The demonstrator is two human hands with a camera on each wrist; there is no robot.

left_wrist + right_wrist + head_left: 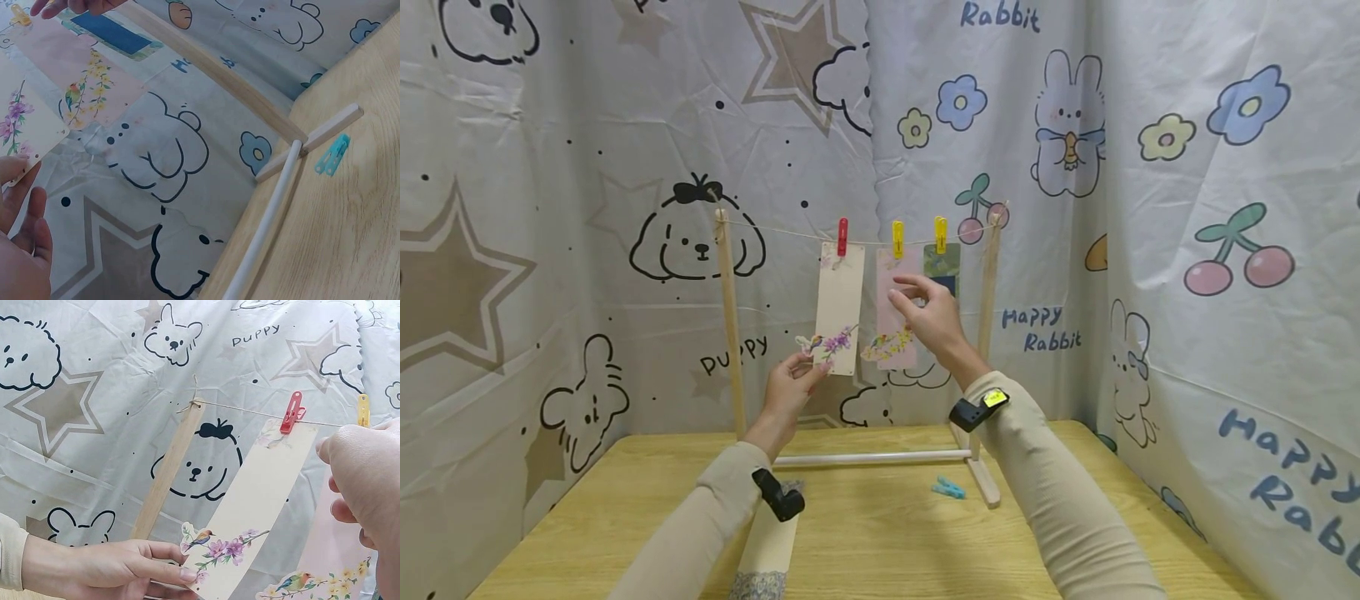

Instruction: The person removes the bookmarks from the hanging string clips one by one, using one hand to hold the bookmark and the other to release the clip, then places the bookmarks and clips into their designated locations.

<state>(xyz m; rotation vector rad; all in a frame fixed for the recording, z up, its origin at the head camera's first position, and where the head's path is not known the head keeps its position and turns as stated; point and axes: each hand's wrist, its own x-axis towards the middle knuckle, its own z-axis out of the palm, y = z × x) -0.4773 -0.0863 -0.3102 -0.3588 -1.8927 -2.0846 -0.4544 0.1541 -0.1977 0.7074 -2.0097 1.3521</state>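
Observation:
A cream bookmark [838, 300] printed with a bird and purple blossoms hangs from a cord, held by a red clothespin [842, 237]. My left hand [788, 393] pinches its lower left corner between thumb and fingers. Beside it hangs a pink bookmark [889, 317] with yellow blossoms, under a yellow clothespin [898, 239]. My right hand [934, 321] is raised in front of the pink bookmark, fingers loosely bent, nothing between them. Partly behind that hand is a green and blue bookmark [942, 257] under another yellow clothespin [941, 235].
A wooden frame [730, 325] carries the cord, with a white bar [872, 457] low between its posts. On the table [865, 533] lie a blue clothespin [949, 487] and, by my left forearm, another cream bookmark [771, 542]. Printed curtains [1187, 358] surround the table.

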